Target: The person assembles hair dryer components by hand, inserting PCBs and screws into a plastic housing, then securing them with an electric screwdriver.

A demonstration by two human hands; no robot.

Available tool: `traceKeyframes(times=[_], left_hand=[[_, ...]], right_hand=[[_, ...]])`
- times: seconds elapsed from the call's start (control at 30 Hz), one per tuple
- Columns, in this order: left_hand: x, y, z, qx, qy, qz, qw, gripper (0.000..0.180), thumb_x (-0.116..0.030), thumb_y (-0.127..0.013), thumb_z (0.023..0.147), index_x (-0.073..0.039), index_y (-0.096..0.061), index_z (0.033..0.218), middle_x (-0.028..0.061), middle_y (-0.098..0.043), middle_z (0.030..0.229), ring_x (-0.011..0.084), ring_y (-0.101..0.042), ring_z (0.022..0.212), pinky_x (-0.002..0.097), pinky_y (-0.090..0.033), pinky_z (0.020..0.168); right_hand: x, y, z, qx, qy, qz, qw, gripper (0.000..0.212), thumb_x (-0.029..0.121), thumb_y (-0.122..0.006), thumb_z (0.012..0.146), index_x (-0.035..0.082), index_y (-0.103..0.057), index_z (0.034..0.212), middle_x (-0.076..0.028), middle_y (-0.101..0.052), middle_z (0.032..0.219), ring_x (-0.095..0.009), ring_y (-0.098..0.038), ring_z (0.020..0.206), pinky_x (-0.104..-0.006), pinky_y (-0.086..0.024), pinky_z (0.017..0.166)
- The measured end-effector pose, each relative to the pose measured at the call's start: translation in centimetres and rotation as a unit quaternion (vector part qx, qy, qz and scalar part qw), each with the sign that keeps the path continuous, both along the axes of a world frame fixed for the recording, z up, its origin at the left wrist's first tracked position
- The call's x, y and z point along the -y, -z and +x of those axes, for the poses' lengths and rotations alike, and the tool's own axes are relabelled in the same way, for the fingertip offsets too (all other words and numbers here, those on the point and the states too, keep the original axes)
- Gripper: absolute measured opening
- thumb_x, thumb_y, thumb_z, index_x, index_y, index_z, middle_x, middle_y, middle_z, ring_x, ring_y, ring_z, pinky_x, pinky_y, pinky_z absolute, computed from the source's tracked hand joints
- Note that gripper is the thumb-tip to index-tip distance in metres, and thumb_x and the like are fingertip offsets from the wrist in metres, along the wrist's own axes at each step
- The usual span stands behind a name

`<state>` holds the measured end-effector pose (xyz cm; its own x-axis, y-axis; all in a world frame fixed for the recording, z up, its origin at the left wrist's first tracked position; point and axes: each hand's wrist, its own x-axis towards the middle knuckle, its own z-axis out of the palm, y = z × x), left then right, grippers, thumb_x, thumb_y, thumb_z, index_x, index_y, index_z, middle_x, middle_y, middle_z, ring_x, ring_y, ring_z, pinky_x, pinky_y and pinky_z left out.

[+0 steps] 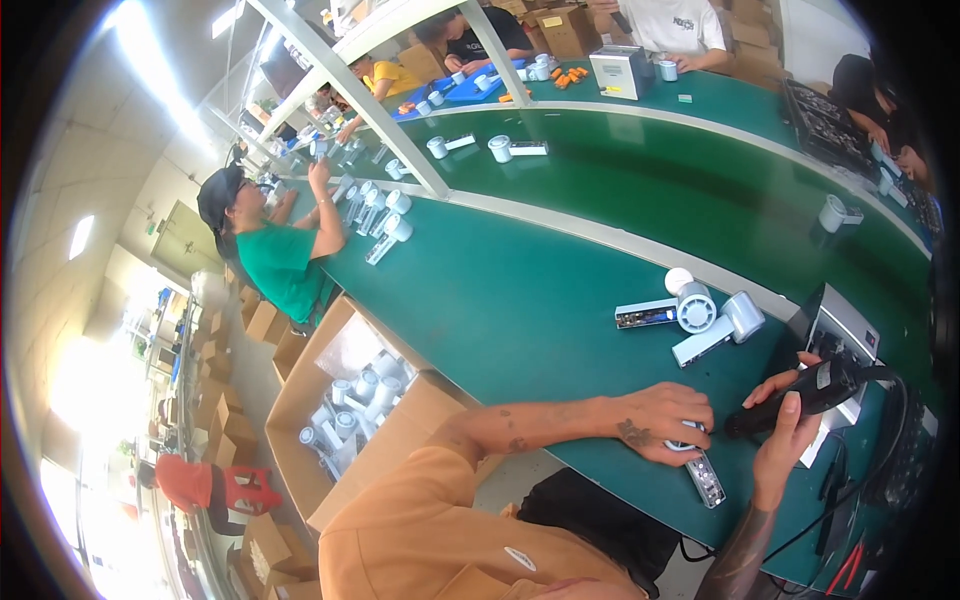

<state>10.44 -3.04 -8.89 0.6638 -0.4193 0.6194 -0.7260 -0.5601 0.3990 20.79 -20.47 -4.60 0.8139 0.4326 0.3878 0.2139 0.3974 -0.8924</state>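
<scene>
My left hand (665,424) is closed over the round head of a light-blue handheld fan (706,482) lying on the green table. The fan's handle sticks out toward me, its inner parts exposed. My right hand (785,432) grips a black electric screwdriver (800,400) with a cable, its front end pointing left toward the fan. Beyond my hands lie two more such fans, one with an uncovered handle (647,315), the other (703,340) tilted against it. A white round piece (678,281) sits by them.
A silver box-shaped device (842,330) stands right of the fans. Red-handled pliers (848,568) lie at the lower right. A cardboard box (290,440) full of fans stands at left. A green belt (620,170) carries fans; a co-worker in green (280,255) works farther along.
</scene>
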Motion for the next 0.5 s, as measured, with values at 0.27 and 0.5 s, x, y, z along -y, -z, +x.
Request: traceKeyframes(times=[0.27, 0.5], left_hand=[[0.1, 0.19, 0.23, -0.011, 0.012, -0.012, 1.0, 0.016, -0.014, -0.074, 0.08, -0.007, -0.066, 0.091, 0.0068, -0.059, 0.092, 0.0259, -0.059, 0.079, 0.0374, -0.047, 0.062], [0.08, -0.35, 0.12, -0.006, 0.003, -0.007, 1.0, 0.015, -0.013, -0.074, 0.08, -0.006, -0.066, 0.091, 0.0069, -0.059, 0.092, 0.0258, -0.059, 0.079, 0.0369, -0.047, 0.062]], right_hand=[[0.05, 0.19, 0.13, -0.005, 0.001, -0.005, 1.0, 0.061, 0.041, -0.057, 0.098, -0.003, -0.037, 0.135, -0.008, -0.055, 0.081, -0.016, -0.057, 0.072, -0.0306, -0.047, 0.069], [0.14, -0.01, 0.08, -0.008, -0.006, -0.001, 1.0, 0.061, 0.041, -0.057, 0.098, -0.003, -0.036, 0.135, -0.007, -0.055, 0.081, -0.016, -0.057, 0.072, -0.0308, -0.047, 0.069]])
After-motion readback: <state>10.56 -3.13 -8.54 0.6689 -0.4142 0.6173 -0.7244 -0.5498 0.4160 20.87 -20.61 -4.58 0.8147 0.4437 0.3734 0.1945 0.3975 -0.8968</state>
